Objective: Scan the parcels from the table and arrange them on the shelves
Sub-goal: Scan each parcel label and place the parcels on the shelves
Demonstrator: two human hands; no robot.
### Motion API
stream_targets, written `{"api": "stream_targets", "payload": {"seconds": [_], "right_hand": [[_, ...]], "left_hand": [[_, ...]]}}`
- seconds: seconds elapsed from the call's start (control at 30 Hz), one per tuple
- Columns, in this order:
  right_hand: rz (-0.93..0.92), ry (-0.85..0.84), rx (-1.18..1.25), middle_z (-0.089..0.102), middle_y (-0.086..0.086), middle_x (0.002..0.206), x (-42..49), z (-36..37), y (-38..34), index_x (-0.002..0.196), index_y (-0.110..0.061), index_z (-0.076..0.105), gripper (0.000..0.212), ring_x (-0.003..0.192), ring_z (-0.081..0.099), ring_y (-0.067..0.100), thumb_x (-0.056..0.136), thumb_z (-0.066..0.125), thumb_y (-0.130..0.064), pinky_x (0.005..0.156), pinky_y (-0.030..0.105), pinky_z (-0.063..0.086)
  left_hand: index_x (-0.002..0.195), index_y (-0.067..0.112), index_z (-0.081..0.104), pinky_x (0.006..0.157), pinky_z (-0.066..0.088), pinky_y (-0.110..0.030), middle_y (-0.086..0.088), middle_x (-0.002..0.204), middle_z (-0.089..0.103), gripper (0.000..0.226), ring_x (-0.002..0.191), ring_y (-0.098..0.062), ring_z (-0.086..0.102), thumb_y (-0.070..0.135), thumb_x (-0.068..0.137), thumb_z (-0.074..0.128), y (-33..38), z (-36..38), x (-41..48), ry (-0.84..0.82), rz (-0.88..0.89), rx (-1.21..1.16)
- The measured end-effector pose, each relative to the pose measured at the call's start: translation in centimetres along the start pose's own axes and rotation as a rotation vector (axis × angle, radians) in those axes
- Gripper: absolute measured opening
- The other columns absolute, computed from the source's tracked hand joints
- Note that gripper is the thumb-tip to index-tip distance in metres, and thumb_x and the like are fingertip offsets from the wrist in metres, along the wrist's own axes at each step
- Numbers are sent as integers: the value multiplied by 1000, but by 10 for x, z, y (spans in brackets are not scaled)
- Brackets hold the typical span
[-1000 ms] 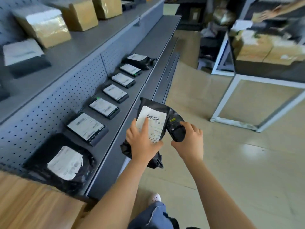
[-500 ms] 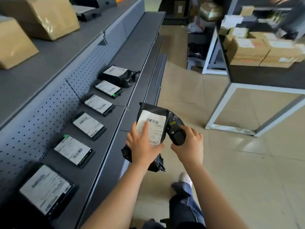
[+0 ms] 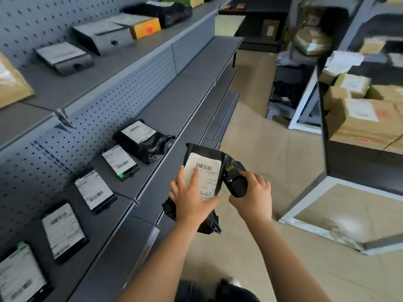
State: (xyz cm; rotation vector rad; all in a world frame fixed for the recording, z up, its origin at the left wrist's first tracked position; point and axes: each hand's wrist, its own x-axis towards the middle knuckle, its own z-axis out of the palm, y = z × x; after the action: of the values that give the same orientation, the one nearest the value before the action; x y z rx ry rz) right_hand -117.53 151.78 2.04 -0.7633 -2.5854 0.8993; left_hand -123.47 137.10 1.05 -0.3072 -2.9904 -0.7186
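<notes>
My left hand (image 3: 192,199) grips a black plastic parcel (image 3: 207,158) with a white barcode label, held upright over the floor beside the shelf edge. My right hand (image 3: 253,192) holds a black handheld scanner (image 3: 234,179) right against the parcel's right side. On the grey middle shelf (image 3: 174,110) to the left lie several flat black parcels with white labels, the farthest being a crumpled black bag (image 3: 146,140).
The upper shelf (image 3: 65,88) carries grey and brown boxes. A white-framed table (image 3: 340,162) on the right holds cardboard boxes (image 3: 366,120). Beige floor runs between shelf and table. More shelving with goods stands at the back right.
The view has travelled forward along the shelf, so the row of parcels has slid back toward me. Both hands keep the parcel and scanner in the same hold.
</notes>
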Motion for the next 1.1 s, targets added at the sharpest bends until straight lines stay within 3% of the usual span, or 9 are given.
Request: {"api": "stream_targets", "payload": {"seconds": [0.43, 0.87, 1.1], "right_hand": [[-120, -173, -30, 57, 0, 123, 211, 44, 4, 132, -24, 53, 69, 109, 40, 23, 66, 74, -14, 84, 27, 38], [-375, -402, -123, 56, 4, 126, 435, 139, -78, 133, -23, 53, 68, 118, 43, 30, 70, 77, -20, 93, 37, 44], [-661, -534, -99, 63, 9, 116, 515, 207, -120, 124, -18, 61, 62, 107, 54, 36, 64, 76, -20, 90, 37, 42]], "left_hand": [[148, 35, 24, 107, 20, -46, -5, 156, 6, 94, 130, -29, 16, 62, 68, 66, 39, 63, 175, 28, -195, 36], [148, 33, 23, 106, 22, -44, -6, 156, 4, 97, 128, -32, 15, 60, 67, 70, 20, 76, 375, 134, -525, 37], [150, 31, 22, 106, 23, -48, -9, 156, 6, 102, 128, -36, 17, 59, 67, 73, -2, 88, 436, 282, -750, -7]]}}
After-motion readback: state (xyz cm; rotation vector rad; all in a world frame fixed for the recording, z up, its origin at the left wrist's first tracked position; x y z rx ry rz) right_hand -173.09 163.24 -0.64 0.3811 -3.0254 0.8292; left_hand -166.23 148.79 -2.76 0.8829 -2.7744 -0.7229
